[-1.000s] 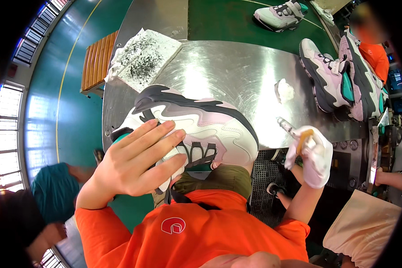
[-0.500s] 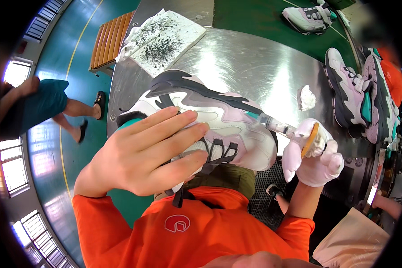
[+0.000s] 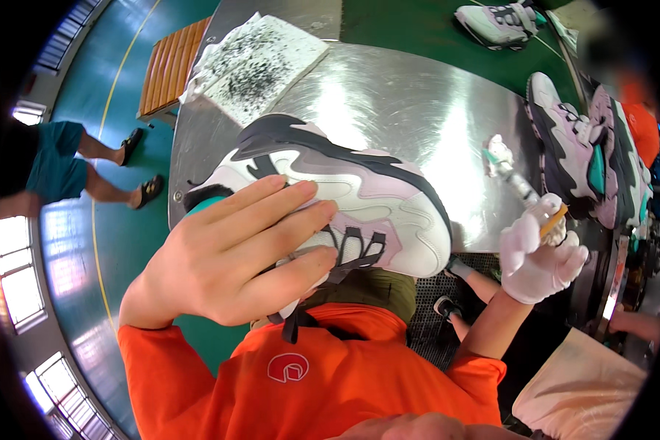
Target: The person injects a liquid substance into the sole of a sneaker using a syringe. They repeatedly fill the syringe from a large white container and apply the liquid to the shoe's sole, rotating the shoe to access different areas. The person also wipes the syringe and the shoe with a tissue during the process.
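My bare left hand (image 3: 231, 253) is wrapped over a white, lilac and black sneaker (image 3: 411, 227), which lies on its side with its sole away from me. Black laces and a strap hang by my fingers. My right hand (image 3: 539, 257), in a white glove, grips a clear syringe-like tool (image 3: 521, 187). A yellow-brown strip (image 3: 554, 221) also shows among the gloved fingers; what it belongs to is hidden. The far tip of the tool is at a crumpled white wad (image 3: 497, 152) on the metal table, with a green spot beside it.
The metal table (image 3: 396, 88) bears a white pad (image 3: 264, 70) speckled black at the far left. More sneakers (image 3: 565, 139) stand at the right, and another sneaker (image 3: 497, 26) sits on the green surface beyond. A slatted bench (image 3: 172, 70) and a walking person (image 3: 59, 165) are at left.
My right hand has drawn the tool off the sneaker's toe and moved right to the white wad. My left hand keeps its hold. The person at left has changed stride.
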Motion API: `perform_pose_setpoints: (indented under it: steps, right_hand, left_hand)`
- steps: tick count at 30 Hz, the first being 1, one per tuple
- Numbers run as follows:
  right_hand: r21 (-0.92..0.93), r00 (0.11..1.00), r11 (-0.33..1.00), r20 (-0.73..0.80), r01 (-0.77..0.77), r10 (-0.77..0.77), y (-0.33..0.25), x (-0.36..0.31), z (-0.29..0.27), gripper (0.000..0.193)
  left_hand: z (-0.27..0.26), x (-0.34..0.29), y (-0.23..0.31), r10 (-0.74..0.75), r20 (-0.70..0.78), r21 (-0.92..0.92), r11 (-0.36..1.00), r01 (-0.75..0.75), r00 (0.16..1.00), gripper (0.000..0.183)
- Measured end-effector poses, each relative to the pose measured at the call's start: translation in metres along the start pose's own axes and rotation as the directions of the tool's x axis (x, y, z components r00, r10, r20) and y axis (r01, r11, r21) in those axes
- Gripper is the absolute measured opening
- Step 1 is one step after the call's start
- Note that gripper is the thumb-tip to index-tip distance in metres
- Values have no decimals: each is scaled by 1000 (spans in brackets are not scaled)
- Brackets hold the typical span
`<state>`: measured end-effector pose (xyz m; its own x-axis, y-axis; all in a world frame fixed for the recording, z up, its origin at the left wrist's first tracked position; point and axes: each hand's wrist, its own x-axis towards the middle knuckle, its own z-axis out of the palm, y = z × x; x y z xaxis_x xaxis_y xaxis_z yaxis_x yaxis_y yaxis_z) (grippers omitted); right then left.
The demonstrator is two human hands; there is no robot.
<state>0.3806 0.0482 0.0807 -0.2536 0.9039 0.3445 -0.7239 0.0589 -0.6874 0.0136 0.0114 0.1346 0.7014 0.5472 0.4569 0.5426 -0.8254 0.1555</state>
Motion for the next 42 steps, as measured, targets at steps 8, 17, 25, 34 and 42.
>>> perform_pose_setpoints:
  steps: [8, 17, 25, 34, 42]
  right_hand:
    - [434, 950, 901, -279, -8, 142, -23, -44, -65, 59]
    - [397, 933, 917, -313, -42, 179, -22, -28, -64, 59]
    - [-204, 851, 963, -523, -174, 43, -20, -20, -36, 57]
    - [-73, 960, 964, -130, -257, 246, -2, 10, 24, 60]
    - [23, 978, 978, -16, -209, 210, 23, 25, 34, 41]
  left_hand:
    - [-2, 5, 2, -27, -3, 15, 1000, 28, 1000, 19]
    - [-9, 1, -2, 5, 52, -21, 1000, -4, 999, 26]
    - [-1, 0, 1, -18, -9, -29, 999, 18, 1000, 23]
    - [2, 2, -1, -8, -22, -5, 1000, 8, 1000, 18]
    - [2, 4, -2, -48, -25, -31, 998, 47, 999, 16]
